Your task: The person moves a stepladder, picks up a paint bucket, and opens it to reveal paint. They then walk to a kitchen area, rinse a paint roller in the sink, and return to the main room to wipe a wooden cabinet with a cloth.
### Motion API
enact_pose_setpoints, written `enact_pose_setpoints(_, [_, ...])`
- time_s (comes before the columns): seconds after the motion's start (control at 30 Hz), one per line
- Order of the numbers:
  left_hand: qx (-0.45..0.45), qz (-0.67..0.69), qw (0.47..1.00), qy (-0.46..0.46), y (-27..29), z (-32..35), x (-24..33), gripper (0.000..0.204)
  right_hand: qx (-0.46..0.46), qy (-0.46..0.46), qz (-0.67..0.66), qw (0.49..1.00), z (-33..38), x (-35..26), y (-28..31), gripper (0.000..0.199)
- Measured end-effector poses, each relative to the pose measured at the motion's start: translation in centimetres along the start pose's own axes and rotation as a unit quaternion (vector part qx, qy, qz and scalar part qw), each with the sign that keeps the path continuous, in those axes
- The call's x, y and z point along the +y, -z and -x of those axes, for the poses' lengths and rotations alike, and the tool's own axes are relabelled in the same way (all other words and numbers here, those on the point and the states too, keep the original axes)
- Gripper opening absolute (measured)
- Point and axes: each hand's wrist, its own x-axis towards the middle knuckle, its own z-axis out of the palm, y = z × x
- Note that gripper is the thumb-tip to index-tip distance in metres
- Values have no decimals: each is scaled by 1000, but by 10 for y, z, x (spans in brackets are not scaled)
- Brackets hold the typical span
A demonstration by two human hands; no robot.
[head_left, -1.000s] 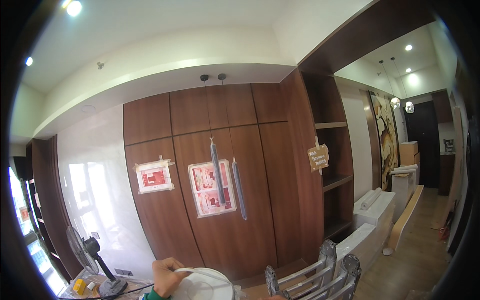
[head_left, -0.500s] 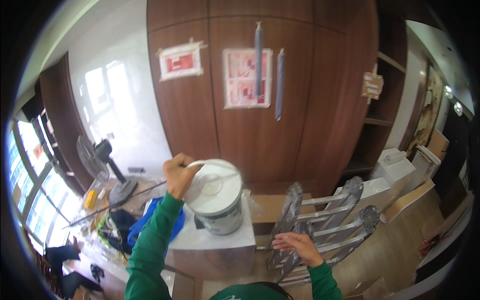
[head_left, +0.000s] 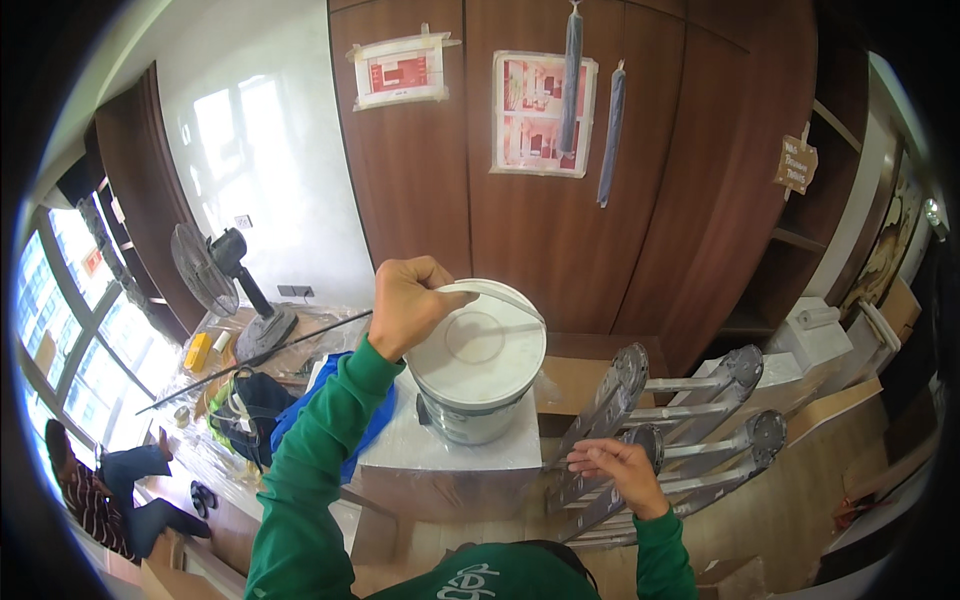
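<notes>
A white lidded bucket [head_left: 475, 345] stands at the middle over a white plastic-wrapped box [head_left: 505, 455]. I cannot tell whether its base rests on that box. My left hand [head_left: 412, 300] is closed around the bucket's pale handle at the upper left of the lid. Lower right, my right hand [head_left: 622, 478] hangs in the air with its fingers stretched out and nothing in it. It overlaps a folded metal ladder [head_left: 690, 420] in view; whether it touches the ladder is unclear.
Left of the bucket lie a blue cloth [head_left: 345, 400], a dark bag [head_left: 250, 410] and a long thin rod [head_left: 240, 362]. A grey fan [head_left: 262, 325] stands behind them. Another person [head_left: 120, 495] sits at the far left. Brown cabinet doors [head_left: 500, 230] rise ahead.
The view has shifted, and the surroundings sit differently in it. The bucket's lid appears larger and nearer, with my left hand still on the handle. My right hand stays beside the ladder, fingers outstretched.
</notes>
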Motion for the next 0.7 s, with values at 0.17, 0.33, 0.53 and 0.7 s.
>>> enact_pose_setpoints(0.17, [-22, -4, 999, 49, 6, -2, -9, 24, -4, -4, 1, 1000, -5, 4, -7, 32])
enact_pose_setpoints(0.33, [-149, 93, 981, 82, 26, -9, -24, 19, -9, -3, 10, 1000, -11, 3, -13, 30])
enact_pose_setpoints(0.53, [-201, 152, 963, 94, 36, -31, -57, 7, -11, 35, 20, 999, -21, -17, -28, 29])
enact_pose_setpoints(0.7, [-198, 9, 973, 115, 22, -45, -124, 15, -23, 93, 37, 995, -37, -33, -45, 28])
